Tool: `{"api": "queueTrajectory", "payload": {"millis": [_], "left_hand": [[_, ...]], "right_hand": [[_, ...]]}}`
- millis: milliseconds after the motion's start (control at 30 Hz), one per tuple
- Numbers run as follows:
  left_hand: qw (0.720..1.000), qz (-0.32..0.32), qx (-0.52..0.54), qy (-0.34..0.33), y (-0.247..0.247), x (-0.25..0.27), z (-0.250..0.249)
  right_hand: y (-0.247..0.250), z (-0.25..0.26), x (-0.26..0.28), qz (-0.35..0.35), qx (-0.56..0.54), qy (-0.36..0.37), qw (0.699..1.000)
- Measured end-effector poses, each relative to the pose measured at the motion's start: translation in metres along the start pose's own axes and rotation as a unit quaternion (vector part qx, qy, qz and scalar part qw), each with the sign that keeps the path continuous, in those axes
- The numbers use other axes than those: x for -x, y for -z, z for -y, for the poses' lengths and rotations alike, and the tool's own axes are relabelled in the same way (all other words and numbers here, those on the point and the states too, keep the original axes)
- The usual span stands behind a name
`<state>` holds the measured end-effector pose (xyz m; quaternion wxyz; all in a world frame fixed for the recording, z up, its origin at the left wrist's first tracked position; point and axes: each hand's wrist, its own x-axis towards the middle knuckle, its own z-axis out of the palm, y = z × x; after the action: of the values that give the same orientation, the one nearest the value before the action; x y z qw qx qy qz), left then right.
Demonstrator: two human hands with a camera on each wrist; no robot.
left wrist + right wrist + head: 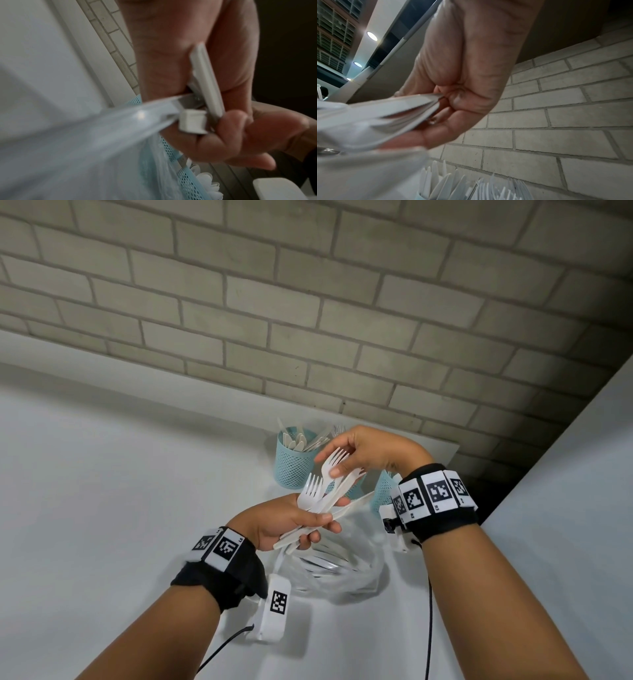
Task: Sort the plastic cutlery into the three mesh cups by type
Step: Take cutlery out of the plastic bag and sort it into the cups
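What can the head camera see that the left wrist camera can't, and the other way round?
Only the head view shows both hands together: the left hand gripping a bundle of cutlery, the right hand pinching forks, the clear tub below and the wristbands. Only the left wrist view shows the handle ends poking out between curled fingers, close up. Both show a blue mesh cup of cutlery and the brick wall.

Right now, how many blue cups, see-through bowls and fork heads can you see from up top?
Blue mesh cups: 3, two partly hidden behind the hands
Clear bowl: 1
Fork heads: 3
Total: 7
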<state>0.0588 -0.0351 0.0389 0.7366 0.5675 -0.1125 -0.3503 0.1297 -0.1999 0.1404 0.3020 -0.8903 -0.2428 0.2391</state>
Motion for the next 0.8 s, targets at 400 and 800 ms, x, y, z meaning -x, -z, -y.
{"api": "queueTrajectory", "payload": {"millis": [400,800], "left_hand": [[0.999,-0.023,0.016,-0.023,-0.002,0.002,-0.003],[0.999,-0.031,0.014,-0.018,-0.003,-0.002,0.000]], "right_hand": [[-0.001,-0.007,-0.001,-0.081,-0.089,0.036,0.992],[-0.020,0.002,-0.003,-0.030,-0.122,0.011,0.992]]}}
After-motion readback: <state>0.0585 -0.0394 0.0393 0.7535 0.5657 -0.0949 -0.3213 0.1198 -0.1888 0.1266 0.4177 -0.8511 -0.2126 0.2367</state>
